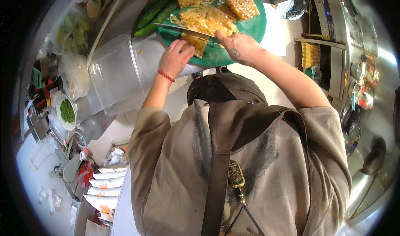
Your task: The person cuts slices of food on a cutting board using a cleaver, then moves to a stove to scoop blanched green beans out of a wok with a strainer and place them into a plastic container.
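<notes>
A kitchen knife (187, 30) is in my right hand (239, 45), its blade reaching left across a round green cutting board (256, 45). Under and before the blade lies a yellow-brown slab (197, 44) of layered food. The fingertips of my left hand (177, 57) hold that slab at its near left side. Just beyond the blade is a heap of thin shredded pieces (203, 18). Farther back on the board are a thick block (243, 6) of the same food and smaller flat pieces (189, 0). The blade partly covers the slab's far edge.
Several cucumbers (162, 12) lie along the board's left edge. A transparent plastic tub (115, 73) rests on the steel counter (153, 50) to the left. Beyond it are a filled plastic bag (75, 75) and a bowl of chopped greens (67, 111). Shelving (337, 70) stands at right.
</notes>
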Motion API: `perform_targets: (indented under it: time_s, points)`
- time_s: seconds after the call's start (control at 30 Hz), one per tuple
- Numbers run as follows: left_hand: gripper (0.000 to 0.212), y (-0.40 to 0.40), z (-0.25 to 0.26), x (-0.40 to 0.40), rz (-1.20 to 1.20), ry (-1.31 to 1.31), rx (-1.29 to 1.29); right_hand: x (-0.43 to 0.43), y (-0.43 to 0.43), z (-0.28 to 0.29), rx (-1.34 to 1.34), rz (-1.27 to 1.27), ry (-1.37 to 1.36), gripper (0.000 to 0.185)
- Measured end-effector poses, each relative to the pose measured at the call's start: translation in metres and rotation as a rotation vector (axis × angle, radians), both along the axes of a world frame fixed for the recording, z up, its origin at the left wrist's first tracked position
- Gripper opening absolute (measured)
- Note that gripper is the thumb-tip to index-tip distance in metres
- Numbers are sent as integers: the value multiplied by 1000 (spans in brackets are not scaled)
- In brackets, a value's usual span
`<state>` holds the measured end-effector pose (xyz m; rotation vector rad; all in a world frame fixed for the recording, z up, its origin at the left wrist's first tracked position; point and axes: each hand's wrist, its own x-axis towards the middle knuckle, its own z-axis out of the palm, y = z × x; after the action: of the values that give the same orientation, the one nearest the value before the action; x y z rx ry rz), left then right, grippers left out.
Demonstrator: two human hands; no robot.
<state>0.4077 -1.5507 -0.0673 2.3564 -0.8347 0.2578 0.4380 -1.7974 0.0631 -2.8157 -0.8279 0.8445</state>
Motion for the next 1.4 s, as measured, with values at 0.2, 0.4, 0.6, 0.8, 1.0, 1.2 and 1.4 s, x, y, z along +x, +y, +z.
perform_targets:
  time_s: [0.2, 0.4, 0.6, 0.8, 1.0, 1.2, 1.4]
  points:
    - [19, 4, -6, 5, -12, 78, -91, -5, 15, -30, 42, -79, 38, 34]
    - [19, 6, -7, 5, 29, 81, -13, -9, 21, -11, 4, -84, 85, 35]
    - [21, 10, -10, 5, 16, 45, -91, 8, 28, -9, 71, 13, 0, 37]
    - [23, 7, -11, 2, 21, 46, -162, -4, 26, -39, 109, -45, 8, 45]
    - [21, 5, -15, -6, 94, 29, -138, -9, 28, -23, 26, -82, 33, 42]
    - [16, 3, -13, -9, 141, -39, -137, 8, 37, -5, 54, 20, 26, 37]
    - [17, -4, -11, -16, 180, -7, -152, 2, 37, -40, 106, -89, 73, 34]
